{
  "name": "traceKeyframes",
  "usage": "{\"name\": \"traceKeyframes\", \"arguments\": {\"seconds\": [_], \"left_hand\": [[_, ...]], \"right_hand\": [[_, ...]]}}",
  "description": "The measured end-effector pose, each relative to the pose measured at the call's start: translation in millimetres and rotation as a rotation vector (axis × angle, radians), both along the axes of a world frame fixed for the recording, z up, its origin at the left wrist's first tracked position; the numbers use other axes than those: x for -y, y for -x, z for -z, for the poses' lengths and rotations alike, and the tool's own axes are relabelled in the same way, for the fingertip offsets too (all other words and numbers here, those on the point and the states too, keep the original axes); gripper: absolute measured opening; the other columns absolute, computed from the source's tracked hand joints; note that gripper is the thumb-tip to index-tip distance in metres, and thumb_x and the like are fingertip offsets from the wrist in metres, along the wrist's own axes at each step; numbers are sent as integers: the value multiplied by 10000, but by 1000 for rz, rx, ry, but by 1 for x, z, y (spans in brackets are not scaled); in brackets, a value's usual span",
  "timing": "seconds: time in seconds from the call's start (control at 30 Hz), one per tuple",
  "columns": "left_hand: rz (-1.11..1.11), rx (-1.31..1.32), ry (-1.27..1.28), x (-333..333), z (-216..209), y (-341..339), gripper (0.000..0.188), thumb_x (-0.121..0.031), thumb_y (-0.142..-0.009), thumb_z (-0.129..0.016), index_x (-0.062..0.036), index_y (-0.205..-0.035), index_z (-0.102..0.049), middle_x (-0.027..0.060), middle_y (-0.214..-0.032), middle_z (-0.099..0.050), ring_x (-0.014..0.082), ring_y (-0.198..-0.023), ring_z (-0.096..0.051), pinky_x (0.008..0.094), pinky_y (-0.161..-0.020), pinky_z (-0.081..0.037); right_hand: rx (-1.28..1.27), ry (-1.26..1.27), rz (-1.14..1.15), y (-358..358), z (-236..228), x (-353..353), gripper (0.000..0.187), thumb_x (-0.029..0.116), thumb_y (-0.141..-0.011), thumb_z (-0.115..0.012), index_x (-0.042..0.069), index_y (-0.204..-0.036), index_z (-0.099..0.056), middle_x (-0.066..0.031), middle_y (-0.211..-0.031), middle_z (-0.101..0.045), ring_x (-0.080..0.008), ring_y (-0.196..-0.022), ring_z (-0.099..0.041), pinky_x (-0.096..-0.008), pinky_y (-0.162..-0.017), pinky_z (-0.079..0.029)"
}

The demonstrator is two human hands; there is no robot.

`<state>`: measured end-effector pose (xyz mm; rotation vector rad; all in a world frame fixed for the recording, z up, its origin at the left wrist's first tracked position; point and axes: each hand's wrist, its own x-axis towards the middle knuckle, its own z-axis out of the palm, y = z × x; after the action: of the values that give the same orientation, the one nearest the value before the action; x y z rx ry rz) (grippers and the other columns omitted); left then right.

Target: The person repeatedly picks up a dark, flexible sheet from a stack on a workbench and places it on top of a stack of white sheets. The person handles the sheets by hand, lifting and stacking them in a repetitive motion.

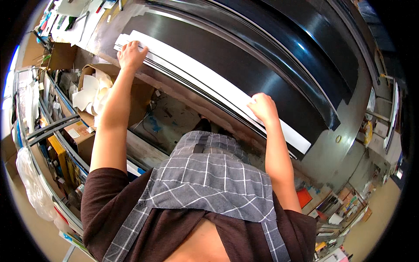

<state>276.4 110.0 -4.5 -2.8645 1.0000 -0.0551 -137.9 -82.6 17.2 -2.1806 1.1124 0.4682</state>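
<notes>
A long white strip (196,75) lies slantwise along the near edge of the worktable, with more thin strips stacked under it, their edges showing dark lines. My left hand (132,55) rests on the strip's left end, fingers spread over it and thumb apart. Toward the right end, my right hand (264,108) is closed, its fingertips pinching at the strip's surface or edge; the exact contact is partly hidden. Beneath and beyond the strips is a broad glossy black sheet (279,89).
More dark, curved-looking panels (314,48) lie farther back on the table. At left, a cardboard box (144,94) holds crumpled white scraps (94,91), beside a cluttered rack (52,126). A small yellowish ring (338,139) sits on the right tabletop. Shelves with boxes stand at right.
</notes>
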Motion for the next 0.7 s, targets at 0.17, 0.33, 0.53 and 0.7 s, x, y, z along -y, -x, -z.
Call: {"name": "traceKeyframes", "arguments": {"seconds": [0.17,0.33,0.53,0.7], "left_hand": [[527,-467,222,41,3,86,99,-144,-849,-608,-59,-832,-561,125,-899,-584,324,-909,-567,402,-801,-474],[808,-701,117,71,-1,162,215,-201,-804,-653,-41,-750,-520,99,-752,-556,296,-766,-565,389,-696,-454],[699,-705,-60,80,-12,170,330,-322,-756,-715,-52,-753,-526,105,-779,-577,285,-785,-570,385,-691,-455],[663,-676,-51,75,-10,169,392,-321,-699,-761,-50,-719,-479,105,-739,-547,279,-731,-546,375,-656,-438]], "right_hand": [[-26,-12,4,-7,-2,0,225,221,-728,-641,7,-783,-688,-218,-864,-671,-373,-856,-661,-442,-781,-523],[39,18,16,-4,5,-3,239,231,-724,-645,18,-816,-700,-211,-874,-679,-366,-869,-664,-439,-799,-524],[51,-180,3,68,-4,17,327,233,-649,-761,44,-906,-689,-135,-934,-695,-274,-868,-669,-379,-776,-522],[-42,-391,29,228,9,72,223,198,-696,-750,-3,-774,-693,-87,-675,-649,-140,-628,-579,-325,-613,-464]]}}
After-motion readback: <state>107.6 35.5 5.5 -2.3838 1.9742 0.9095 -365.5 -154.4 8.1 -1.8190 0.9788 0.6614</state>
